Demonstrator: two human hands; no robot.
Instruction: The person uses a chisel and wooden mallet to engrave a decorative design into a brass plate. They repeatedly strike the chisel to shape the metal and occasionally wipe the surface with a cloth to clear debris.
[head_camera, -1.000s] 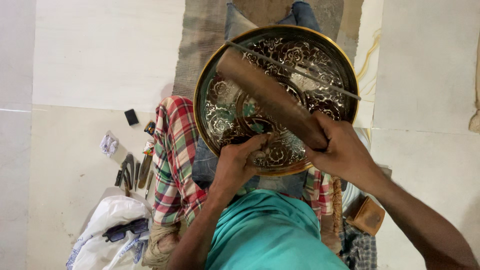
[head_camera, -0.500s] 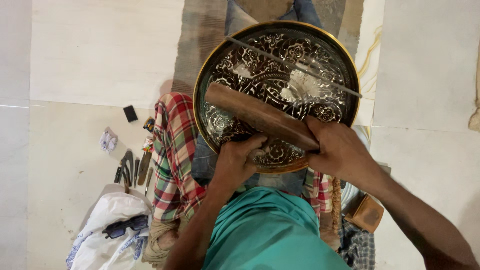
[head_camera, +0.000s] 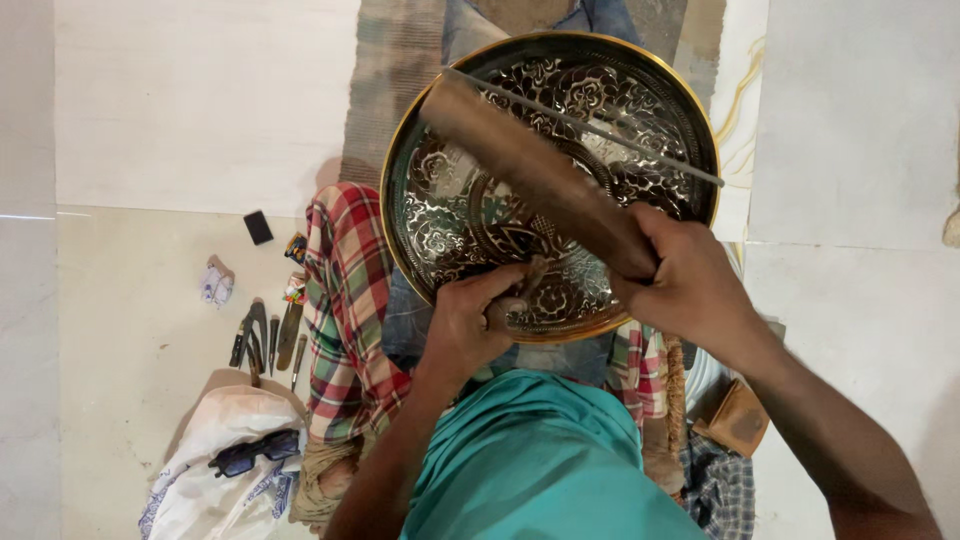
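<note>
Right hand (head_camera: 690, 290) clamped on wooden mallet (head_camera: 540, 180) above engraved plate (head_camera: 450, 215); left hand (head_camera: 470, 325) pinches chisel (head_camera: 525, 280) against plate, steadying it.

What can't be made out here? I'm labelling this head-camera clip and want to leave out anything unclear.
- Tip of the small tool in the left hand: hidden by its fingers.
- Centre of the engraved plate: covered by the wooden mallet in the right hand.
- Floor tools: too small to identify.
- Brown block: partly hidden by the right forearm.
</note>
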